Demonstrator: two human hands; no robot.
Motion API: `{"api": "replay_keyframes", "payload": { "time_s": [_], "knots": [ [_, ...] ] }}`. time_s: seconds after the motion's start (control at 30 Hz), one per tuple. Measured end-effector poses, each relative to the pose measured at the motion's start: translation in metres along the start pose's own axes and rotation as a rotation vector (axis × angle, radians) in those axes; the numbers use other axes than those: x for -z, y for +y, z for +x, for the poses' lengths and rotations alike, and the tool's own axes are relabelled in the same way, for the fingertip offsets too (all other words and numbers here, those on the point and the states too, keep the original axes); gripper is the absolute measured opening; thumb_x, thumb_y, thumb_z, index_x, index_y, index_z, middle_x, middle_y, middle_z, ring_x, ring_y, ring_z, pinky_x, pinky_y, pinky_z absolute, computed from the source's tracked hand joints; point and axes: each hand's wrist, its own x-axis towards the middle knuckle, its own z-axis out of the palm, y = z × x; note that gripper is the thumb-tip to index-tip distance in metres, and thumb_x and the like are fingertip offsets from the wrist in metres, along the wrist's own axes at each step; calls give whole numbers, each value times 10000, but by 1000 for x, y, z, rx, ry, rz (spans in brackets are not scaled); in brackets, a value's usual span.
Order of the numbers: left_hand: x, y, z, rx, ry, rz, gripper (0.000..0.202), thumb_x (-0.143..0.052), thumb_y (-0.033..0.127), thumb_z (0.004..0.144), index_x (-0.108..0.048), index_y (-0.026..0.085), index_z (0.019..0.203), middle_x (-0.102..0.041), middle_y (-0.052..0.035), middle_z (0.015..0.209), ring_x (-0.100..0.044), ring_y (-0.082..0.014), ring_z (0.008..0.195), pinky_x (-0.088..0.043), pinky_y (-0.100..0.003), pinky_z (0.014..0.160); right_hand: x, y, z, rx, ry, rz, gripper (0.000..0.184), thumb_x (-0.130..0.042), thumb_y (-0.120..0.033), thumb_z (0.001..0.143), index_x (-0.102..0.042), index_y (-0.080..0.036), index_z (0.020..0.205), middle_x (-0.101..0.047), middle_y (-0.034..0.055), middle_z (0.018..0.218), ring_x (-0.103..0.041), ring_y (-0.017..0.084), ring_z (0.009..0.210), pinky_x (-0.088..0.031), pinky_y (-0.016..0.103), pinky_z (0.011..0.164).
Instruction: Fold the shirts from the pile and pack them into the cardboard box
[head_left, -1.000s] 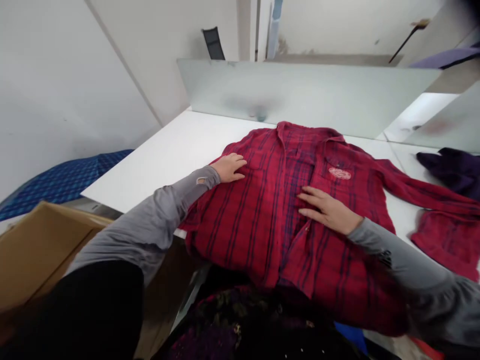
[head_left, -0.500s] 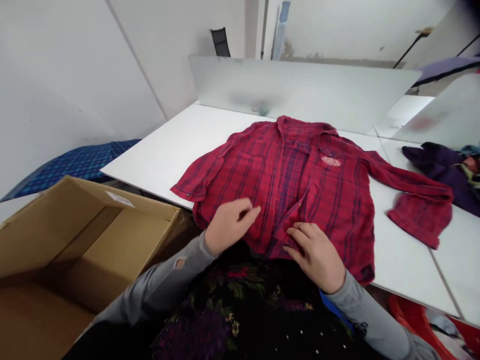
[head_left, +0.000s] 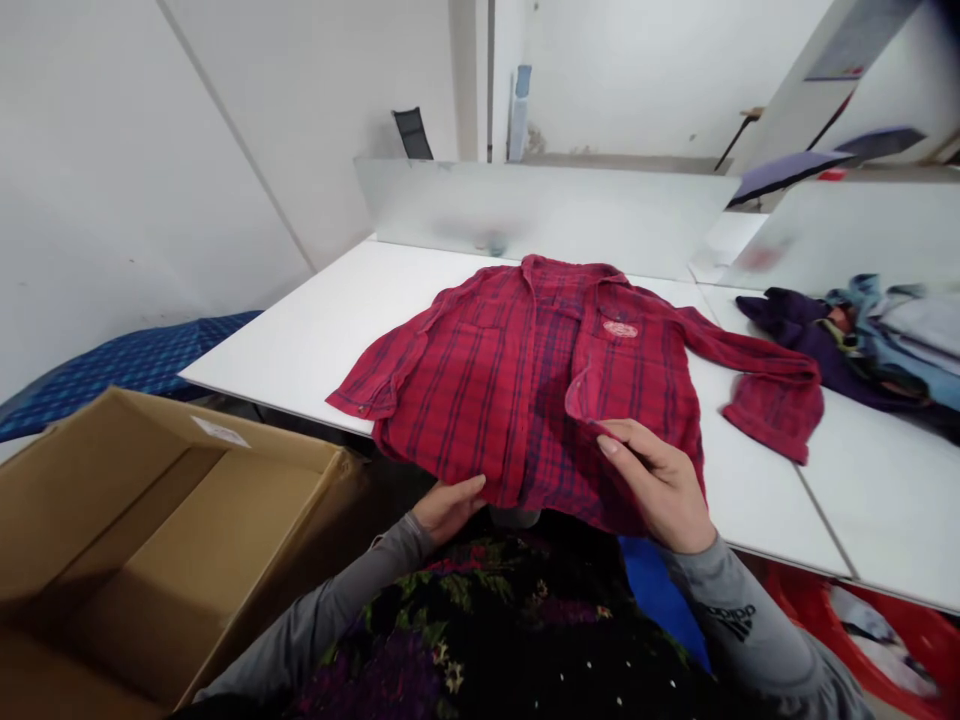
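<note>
pinching plaid shirt (head_left: 465, 390), spread on surface (head_left: 300, 320), at 4 o'clock with closed right hand (head_left: 664, 490); touching it at 7 with left hand (head_left: 446, 510), half hidden, unable to tell grip. blocked at 12 by frosted divider (head_left: 555, 220), near cardboard box (head_left: 244, 490) at 8, clothes pile (head_left: 870, 345) at 3.

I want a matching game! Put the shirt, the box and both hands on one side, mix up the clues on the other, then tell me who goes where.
1. shirt
2. box
3. left hand
4. right hand

A. brown, open at the top
B. pinching the shirt's open front edge
C. red plaid, spread on the table
D. at the shirt's bottom edge, nearer the box

Pairs: 1-C, 2-A, 3-D, 4-B
</note>
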Motion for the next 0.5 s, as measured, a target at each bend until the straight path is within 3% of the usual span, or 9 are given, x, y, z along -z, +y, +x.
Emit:
{"api": "replay_keyframes", "payload": {
  "time_s": [0.07,0.13,0.23,0.37,0.43,0.5],
  "knots": [
    [-8,1,-3,43,5,49,635,-846,326,638,-616,194,1215,-648,-111,1230,-602,-294,1130,-443,-469,996,-4,-8,-3,128,-83,-28,173,-575,-254,920,-693,-216,1040,-669,63,1075,-615,182,1014,-493,306,907],
    [-10,2,-7,75,-30,149,634,-837,343,642,-616,183,1214,-643,-121,1235,-611,-296,1101,-460,-469,964,-12,-9,-7,237,-268,-75,188,-543,-228,934,-691,-208,1047,-663,80,1076,-610,176,1005,-499,305,888],
    [2,5,-13,83,-134,525,489,-797,404,653,-680,141,1049,-697,-105,1083,-624,-274,1024,-456,-403,926,-22,-4,-13,309,-517,-149,194,-520,-246,945,-698,-200,1006,-657,94,1095,-597,188,1006,-491,335,890],
    [12,32,-28,99,-96,1300,284,-678,426,728,-640,149,680,-657,-31,723,-594,-197,753,-430,-298,711,-11,0,-6,284,-714,-116,214,-497,-268,957,-681,-184,1026,-675,80,1022,-604,170,972,-482,316,895],
    [1,53,-37,47,-92,1436,282,-605,419,795,-598,166,669,-615,2,672,-552,-155,681,-392,-262,638,5,3,14,218,-726,-135,219,-481,-253,955,-679,-187,1021,-690,64,979,-626,156,922,-491,288,859],
    [-21,72,-40,-63,-111,1451,270,-552,410,849,-569,179,710,-589,23,669,-523,-130,654,-375,-242,613,23,13,48,72,-634,-246,175,-522,-235,917,-690,-195,945,-707,54,950,-642,162,887,-489,292,845]
  ]
}}
